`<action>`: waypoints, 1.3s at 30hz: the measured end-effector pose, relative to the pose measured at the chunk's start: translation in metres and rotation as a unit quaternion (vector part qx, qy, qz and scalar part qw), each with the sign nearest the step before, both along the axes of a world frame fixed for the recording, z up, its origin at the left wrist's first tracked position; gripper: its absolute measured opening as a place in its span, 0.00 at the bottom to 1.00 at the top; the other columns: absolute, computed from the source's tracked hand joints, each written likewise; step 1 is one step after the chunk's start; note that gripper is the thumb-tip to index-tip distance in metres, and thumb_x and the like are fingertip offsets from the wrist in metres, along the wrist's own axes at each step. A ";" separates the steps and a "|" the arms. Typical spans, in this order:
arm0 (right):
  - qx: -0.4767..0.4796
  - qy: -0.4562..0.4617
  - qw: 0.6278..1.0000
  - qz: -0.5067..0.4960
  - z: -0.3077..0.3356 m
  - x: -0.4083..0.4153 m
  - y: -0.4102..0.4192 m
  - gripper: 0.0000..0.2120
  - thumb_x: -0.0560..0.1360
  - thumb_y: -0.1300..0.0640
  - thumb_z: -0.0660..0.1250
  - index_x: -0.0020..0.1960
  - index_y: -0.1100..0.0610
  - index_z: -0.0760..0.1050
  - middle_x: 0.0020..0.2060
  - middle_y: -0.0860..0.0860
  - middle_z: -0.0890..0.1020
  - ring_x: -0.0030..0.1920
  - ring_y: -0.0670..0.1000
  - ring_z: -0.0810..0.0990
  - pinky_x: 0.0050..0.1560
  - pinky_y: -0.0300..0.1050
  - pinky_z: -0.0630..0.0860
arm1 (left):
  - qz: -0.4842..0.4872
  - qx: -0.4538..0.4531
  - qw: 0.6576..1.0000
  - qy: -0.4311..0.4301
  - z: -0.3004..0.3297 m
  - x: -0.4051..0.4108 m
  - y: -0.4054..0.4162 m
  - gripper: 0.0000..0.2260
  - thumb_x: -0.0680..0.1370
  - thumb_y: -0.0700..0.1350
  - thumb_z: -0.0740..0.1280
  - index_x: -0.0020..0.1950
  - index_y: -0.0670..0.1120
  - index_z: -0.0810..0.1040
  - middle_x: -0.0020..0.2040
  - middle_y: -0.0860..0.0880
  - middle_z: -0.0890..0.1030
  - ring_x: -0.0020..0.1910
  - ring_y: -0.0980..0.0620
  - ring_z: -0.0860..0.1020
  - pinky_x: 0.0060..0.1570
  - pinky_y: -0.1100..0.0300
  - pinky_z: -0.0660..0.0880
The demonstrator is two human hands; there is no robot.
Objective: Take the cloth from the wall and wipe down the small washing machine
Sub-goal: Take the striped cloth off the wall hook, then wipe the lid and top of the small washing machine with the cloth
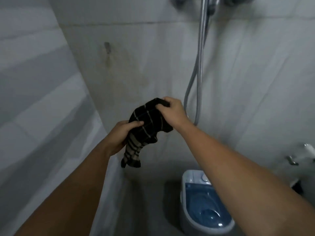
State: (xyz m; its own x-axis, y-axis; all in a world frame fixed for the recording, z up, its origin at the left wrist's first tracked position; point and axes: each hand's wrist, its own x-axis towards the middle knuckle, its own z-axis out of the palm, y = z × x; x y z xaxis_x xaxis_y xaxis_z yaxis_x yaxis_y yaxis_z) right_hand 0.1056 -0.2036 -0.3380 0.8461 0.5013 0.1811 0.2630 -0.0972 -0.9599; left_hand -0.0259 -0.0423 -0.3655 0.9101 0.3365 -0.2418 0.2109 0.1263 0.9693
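A dark cloth (146, 123) with pale checked lines hangs in the air in front of the tiled wall, held by both hands. My right hand (172, 111) grips its upper corner. My left hand (122, 135) clasps its left side, and the lower end dangles free below. The small washing machine (201, 206), white with a blue translucent lid, stands on the floor at the lower right, partly hidden by my right forearm.
A bare hook (107, 47) sticks out of the stained wall above the cloth. A shower hose (198, 68) loops down from a mixer at the top. A tap fitting (308, 149) projects from the right wall. The floor (146, 201) is grey.
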 end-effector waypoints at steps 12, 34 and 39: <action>0.002 0.425 0.904 -0.035 -0.216 -0.184 -0.258 0.38 0.69 0.20 0.58 0.64 0.47 0.73 0.65 0.53 0.82 0.64 0.57 0.79 0.67 0.60 0.70 | 0.005 -0.050 0.998 0.037 -0.144 -0.080 -0.247 0.13 0.79 0.55 0.66 0.45 0.47 0.80 0.42 0.44 0.82 0.40 0.48 0.80 0.39 0.56 0.74; 0.049 0.477 0.877 0.018 -0.252 -0.273 -0.350 0.47 0.63 0.17 0.60 0.68 0.49 0.79 0.63 0.52 0.83 0.64 0.57 0.80 0.70 0.72 0.63 | -0.069 -0.178 0.977 0.094 -0.177 -0.153 -0.334 0.20 0.80 0.53 0.60 0.63 0.43 0.81 0.55 0.39 0.86 0.56 0.40 0.83 0.57 0.46 0.78; 0.199 0.432 0.879 0.019 -0.251 -0.259 -0.353 0.32 0.71 0.40 0.75 0.69 0.57 0.79 0.67 0.63 0.80 0.67 0.63 0.79 0.71 0.65 0.71 | -0.053 -0.138 0.986 0.071 -0.179 -0.143 -0.328 0.17 0.81 0.52 0.61 0.56 0.43 0.83 0.45 0.42 0.88 0.43 0.45 0.85 0.44 0.53 0.78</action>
